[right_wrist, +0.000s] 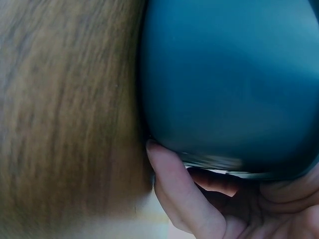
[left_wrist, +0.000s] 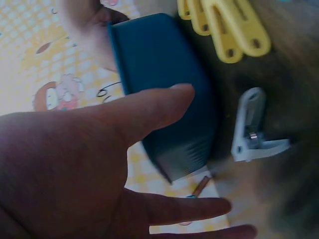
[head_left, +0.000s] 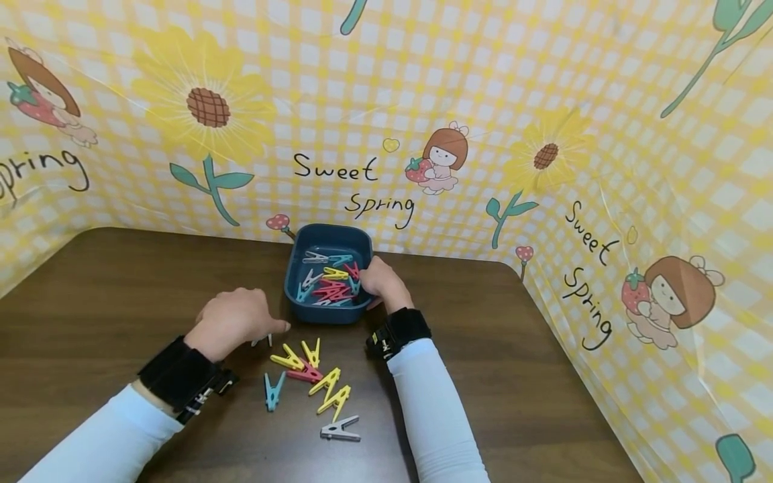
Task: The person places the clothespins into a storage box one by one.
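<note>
My right hand [head_left: 382, 282] grips the right side of a dark blue plastic bin [head_left: 326, 314], its thumb over the rim. In the right wrist view, fingers [right_wrist: 182, 186] curl against the outside of the bin wall. Clothespins in pink, yellow, blue and white lie inside the bin. My left hand [head_left: 238, 316] hovers low in front of the bin's left corner, thumb and fingers spread and holding nothing. Partly hidden beneath it, a whitish clothespin [left_wrist: 251, 124] lies on the table, apart from the fingers.
Several yellow clothespins [head_left: 327, 381], a red clothespin [head_left: 306, 372], a blue clothespin [head_left: 273, 391] and a grey clothespin [head_left: 341, 429] lie on the brown wooden table [head_left: 513, 402] between my arms. A yellow checked cloth [head_left: 338, 100] rises behind and beside the table.
</note>
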Demonstrator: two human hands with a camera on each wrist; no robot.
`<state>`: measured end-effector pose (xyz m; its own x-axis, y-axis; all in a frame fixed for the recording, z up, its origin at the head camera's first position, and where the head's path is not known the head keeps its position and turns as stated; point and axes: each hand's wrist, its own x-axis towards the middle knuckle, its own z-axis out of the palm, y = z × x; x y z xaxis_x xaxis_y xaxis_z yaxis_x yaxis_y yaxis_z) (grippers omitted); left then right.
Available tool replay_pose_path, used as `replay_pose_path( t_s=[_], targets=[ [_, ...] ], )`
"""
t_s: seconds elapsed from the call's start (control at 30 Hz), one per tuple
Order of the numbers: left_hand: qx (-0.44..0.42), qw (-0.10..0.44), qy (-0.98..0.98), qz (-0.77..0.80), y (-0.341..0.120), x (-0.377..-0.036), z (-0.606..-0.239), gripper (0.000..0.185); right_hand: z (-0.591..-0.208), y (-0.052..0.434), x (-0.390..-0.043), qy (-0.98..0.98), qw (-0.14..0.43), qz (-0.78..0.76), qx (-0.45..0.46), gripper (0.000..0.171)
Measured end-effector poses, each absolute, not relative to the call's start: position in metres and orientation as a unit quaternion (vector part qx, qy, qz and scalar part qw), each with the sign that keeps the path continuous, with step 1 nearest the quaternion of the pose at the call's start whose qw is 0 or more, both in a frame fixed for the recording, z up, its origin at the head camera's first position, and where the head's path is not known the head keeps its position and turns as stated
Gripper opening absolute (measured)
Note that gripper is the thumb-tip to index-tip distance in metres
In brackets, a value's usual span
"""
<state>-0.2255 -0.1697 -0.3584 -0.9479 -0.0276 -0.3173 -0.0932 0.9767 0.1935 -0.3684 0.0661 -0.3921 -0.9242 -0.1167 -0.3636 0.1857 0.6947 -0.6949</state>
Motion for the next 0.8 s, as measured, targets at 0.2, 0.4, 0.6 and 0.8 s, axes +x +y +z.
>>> replay_pose_path(
  t_s=[0.2,0.4,0.6,0.8],
  targets=[
    [-0.009,0.174,0.98,0.099,-0.169,-0.229,-0.366,0.042,-0.392,0.066,-0.369,0.905,0.194,-0.378,0.026,0.049],
    [0.019,0.172,0.979,0.105,-0.173,-0.237,-0.367,0.034,-0.39,0.067,-0.37,0.906,0.192,-0.377,0.025,0.05],
    [0.044,0.177,0.976,0.121,-0.178,-0.241,-0.365,0.027,-0.39,0.066,-0.37,0.909,0.196,-0.368,0.02,0.05],
    [0.046,0.184,0.973,0.133,-0.179,-0.243,-0.367,0.022,-0.391,0.066,-0.371,0.904,0.201,-0.377,0.022,0.051]
  ],
)
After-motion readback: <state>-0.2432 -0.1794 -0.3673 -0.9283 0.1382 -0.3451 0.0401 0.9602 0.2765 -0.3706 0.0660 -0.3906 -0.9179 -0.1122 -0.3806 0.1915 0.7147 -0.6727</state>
